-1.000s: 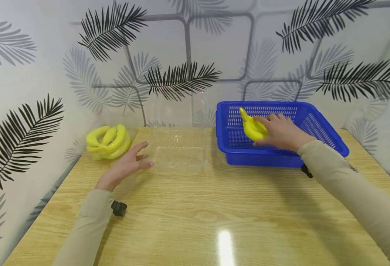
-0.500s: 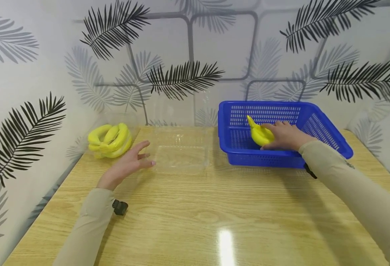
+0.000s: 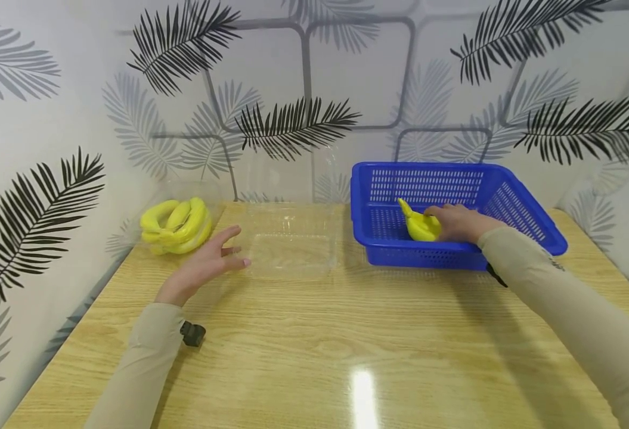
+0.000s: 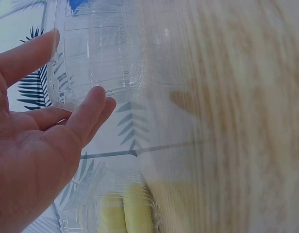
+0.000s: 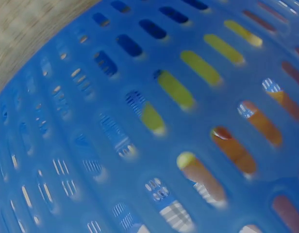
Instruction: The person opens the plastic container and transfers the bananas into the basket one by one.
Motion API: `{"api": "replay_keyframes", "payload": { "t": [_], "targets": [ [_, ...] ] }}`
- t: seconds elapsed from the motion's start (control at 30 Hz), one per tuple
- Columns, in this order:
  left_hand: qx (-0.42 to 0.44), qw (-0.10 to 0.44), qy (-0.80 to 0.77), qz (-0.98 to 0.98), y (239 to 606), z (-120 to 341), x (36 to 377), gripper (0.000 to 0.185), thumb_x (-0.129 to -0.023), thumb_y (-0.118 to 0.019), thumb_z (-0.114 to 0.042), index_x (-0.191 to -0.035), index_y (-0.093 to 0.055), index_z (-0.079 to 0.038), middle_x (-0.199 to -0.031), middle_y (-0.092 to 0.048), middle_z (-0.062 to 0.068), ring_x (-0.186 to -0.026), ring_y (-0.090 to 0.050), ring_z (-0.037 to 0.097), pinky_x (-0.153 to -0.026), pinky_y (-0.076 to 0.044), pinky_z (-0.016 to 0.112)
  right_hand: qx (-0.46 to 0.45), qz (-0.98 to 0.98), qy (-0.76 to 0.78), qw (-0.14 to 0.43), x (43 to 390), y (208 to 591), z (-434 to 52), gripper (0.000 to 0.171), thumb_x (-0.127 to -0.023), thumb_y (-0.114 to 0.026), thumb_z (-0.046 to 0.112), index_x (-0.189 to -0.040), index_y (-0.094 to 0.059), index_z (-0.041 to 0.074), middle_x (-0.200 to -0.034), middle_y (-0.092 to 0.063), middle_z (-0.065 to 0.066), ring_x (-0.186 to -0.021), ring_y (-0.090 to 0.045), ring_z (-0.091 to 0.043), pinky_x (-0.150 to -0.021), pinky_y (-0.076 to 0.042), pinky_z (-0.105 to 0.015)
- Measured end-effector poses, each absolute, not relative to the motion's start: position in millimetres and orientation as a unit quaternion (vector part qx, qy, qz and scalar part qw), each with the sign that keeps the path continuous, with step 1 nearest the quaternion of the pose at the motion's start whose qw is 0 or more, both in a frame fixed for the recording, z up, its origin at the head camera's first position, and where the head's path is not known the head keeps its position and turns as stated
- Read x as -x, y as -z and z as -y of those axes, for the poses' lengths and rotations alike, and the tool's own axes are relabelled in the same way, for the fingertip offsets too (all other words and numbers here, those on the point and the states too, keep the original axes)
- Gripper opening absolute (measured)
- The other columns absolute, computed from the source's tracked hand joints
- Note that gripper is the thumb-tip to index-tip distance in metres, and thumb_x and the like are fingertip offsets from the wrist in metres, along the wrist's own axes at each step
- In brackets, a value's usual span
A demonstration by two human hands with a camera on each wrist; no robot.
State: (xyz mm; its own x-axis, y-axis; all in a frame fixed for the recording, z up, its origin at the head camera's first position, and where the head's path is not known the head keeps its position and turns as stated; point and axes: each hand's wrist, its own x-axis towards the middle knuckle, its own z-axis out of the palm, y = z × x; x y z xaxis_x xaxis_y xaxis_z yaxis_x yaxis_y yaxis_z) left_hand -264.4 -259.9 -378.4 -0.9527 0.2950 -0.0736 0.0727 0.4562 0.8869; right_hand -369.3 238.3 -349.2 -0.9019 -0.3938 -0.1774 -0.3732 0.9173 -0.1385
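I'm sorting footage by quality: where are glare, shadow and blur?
Head view: bright glare on the table, soft shadow below the right sleeve; left wrist view: table grain blurred, left hand clearer; right wrist view: blue basket soft, filling most of the frame.

I've got a basket [image 3: 421, 256] at the right of the table [image 3: 293, 333], bananas [image 3: 421, 229] and my right hand [image 3: 460, 223] in it, container [image 3: 293, 257] to its left, then my left hand [image 3: 204, 264], boxed bananas [image 3: 177, 226] farthest left.
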Motion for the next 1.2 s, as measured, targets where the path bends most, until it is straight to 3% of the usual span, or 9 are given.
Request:
{"api": "replay_keyframes", "payload": {
  "t": [0.2,0.57,0.67,0.83,1.1,1.2],
  "targets": [
    [-0.107,0.110,-0.508,-0.848,377.7,259.8,263.5,0.084,-0.095,-0.066,-0.020,-0.158,-0.013,-0.007,-0.164,-0.008,0.010,-0.143,-0.026,0.039,-0.112,-0.029,0.054,0.192,-0.973,0.049,0.116,371.8,352.2,-238.0,0.073,-0.080,-0.072,0.022,-0.140,-0.043,-0.007,-0.123,-0.053,-0.034,-0.105,-0.053,-0.046,-0.091,-0.043,-0.065],
    [-0.108,0.113,-0.507,-0.848,380.8,261.5,265.0,0.086,-0.094,-0.067,-0.024,-0.158,-0.011,-0.009,-0.164,-0.006,0.009,-0.143,-0.025,0.038,-0.112,-0.029,0.054,0.205,-0.968,0.084,0.121,367.6,346.9,-239.6,0.078,-0.081,-0.074,0.023,-0.143,-0.039,-0.009,-0.132,-0.051,-0.033,-0.109,-0.052,-0.041,-0.093,-0.043,-0.058],
    [-0.105,0.115,-0.507,-0.848,380.8,261.9,265.4,0.087,-0.094,-0.067,-0.024,-0.158,-0.011,-0.010,-0.164,-0.005,0.009,-0.143,-0.025,0.037,-0.112,-0.029,0.054,0.213,-0.964,0.111,0.113,360.8,337.6,-241.0,0.083,-0.086,-0.073,0.033,-0.147,-0.034,-0.008,-0.141,-0.044,-0.032,-0.122,-0.048,-0.044,-0.100,-0.039,-0.060],
    [-0.104,0.117,-0.501,-0.851,378.8,261.3,263.9,0.087,-0.094,-0.067,-0.025,-0.158,-0.010,-0.010,-0.164,-0.004,0.008,-0.143,-0.025,0.038,-0.112,-0.028,0.055,0.203,-0.962,0.165,0.081,338.9,312.8,-235.9,0.086,-0.094,-0.062,0.049,-0.153,-0.026,-0.001,-0.153,-0.030,-0.029,-0.138,-0.028,-0.048,-0.108,-0.026,-0.064],
    [-0.104,0.112,-0.492,-0.857,377.6,260.5,262.9,0.086,-0.095,-0.066,-0.024,-0.158,-0.010,-0.010,-0.164,-0.005,0.009,-0.143,-0.025,0.039,-0.112,-0.029,0.055,0.206,-0.947,0.247,-0.007,292.5,292.0,-202.0,0.082,-0.096,-0.054,0.056,-0.156,-0.024,0.009,-0.159,-0.024,-0.018,-0.145,-0.017,-0.040,-0.113,-0.018,-0.061],
    [-0.103,0.111,-0.484,-0.862,377.2,258.7,263.5,0.085,-0.095,-0.065,-0.023,-0.158,-0.010,-0.009,-0.164,-0.004,0.009,-0.143,-0.025,0.039,-0.111,-0.029,0.055,0.219,-0.938,0.263,-0.060,280.4,293.9,-187.8,0.076,-0.097,-0.054,0.053,-0.155,-0.030,0.010,-0.158,-0.027,-0.016,-0.145,-0.018,-0.038,-0.113,-0.018,-0.061]
  ]
}}
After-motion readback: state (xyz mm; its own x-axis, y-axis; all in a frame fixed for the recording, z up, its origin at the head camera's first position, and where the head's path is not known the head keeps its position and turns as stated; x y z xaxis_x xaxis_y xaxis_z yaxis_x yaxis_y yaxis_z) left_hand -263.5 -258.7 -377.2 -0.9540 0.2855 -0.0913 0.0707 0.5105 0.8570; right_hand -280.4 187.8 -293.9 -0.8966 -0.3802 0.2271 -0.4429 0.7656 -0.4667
